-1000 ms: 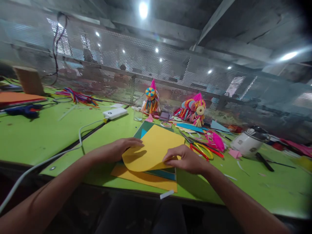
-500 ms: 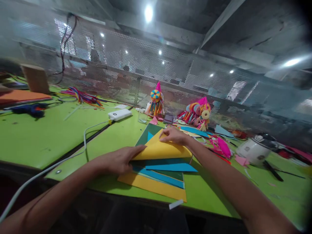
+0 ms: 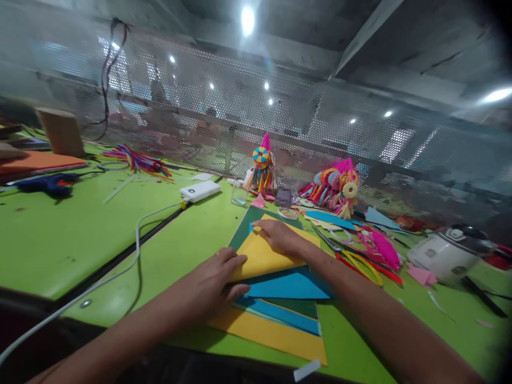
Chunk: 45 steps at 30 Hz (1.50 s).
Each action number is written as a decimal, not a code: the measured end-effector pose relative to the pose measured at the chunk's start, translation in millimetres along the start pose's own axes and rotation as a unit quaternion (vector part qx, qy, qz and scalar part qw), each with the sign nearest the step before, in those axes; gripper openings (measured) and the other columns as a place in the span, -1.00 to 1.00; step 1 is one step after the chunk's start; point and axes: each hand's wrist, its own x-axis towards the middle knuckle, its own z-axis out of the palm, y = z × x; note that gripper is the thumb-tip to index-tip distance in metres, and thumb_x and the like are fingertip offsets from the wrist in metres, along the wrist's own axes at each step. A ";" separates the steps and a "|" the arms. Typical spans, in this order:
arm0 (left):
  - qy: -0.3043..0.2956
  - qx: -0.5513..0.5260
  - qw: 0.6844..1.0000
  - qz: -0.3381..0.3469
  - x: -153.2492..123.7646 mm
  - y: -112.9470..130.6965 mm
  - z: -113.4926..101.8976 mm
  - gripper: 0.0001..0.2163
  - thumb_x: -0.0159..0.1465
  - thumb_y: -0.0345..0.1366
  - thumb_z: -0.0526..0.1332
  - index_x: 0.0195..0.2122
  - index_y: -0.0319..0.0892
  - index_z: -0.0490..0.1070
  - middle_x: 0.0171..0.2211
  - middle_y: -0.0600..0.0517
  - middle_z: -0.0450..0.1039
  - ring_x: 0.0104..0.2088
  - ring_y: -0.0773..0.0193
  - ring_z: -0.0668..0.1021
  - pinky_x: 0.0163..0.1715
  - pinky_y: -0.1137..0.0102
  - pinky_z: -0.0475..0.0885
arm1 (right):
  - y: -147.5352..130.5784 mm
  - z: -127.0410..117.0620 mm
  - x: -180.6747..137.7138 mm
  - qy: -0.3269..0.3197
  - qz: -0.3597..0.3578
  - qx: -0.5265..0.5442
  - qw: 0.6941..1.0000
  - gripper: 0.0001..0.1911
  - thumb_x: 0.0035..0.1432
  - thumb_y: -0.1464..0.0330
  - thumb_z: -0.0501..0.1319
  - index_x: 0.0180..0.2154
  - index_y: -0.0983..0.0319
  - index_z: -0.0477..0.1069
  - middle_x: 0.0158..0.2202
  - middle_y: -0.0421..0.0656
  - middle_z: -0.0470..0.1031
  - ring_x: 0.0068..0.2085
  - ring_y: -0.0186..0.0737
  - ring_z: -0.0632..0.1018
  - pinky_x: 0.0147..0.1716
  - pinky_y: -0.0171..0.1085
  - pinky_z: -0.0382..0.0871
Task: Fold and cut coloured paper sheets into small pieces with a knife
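Observation:
A folded yellow sheet [image 3: 276, 253] lies over a blue sheet [image 3: 288, 285], a larger green sheet [image 3: 242, 229] and other coloured sheets at the table's front. My left hand [image 3: 220, 277] grips the yellow sheet's left corner, fingers on top and thumb lower, close to the blue sheet. Across the upper part of the yellow sheet lies my right hand [image 3: 278, 237], its fingers bent and pressed together at the far edge. The palm hides part of that edge. Nearest me, a yellow-orange sheet [image 3: 276, 336] sticks out at the bottom of the stack.
Scissors [image 3: 362, 266] with yellow handles lie beside my right forearm. A white power bank [image 3: 200, 191] with a cable sits to the left. Tasselled ornaments [image 3: 262, 165] stand against the perforated screen. A white pot-like appliance [image 3: 448, 253] is at right, a glue gun [image 3: 50, 184] at far left.
My right hand has slid slightly left and lower over the yellow sheet, which now lies flatter. More of the blue sheet shows. The scissors have come into view beside my right forearm.

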 end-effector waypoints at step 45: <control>0.086 0.176 0.977 0.083 -25.1 12.6 11.7 -0.61 0.33 -0.23 0.21 0.12 -0.32 0.37 0.11 -0.26 0.46 0.11 -0.09 0.50 0.09 0.06 0.50 | 21.3 22.9 26.3 0.060 0.047 0.035 0.996 -0.60 0.24 0.43 0.19 0.11 0.30 0.42 -0.23 -0.04 0.60 -0.19 -0.14 0.56 -0.13 -0.23 0.37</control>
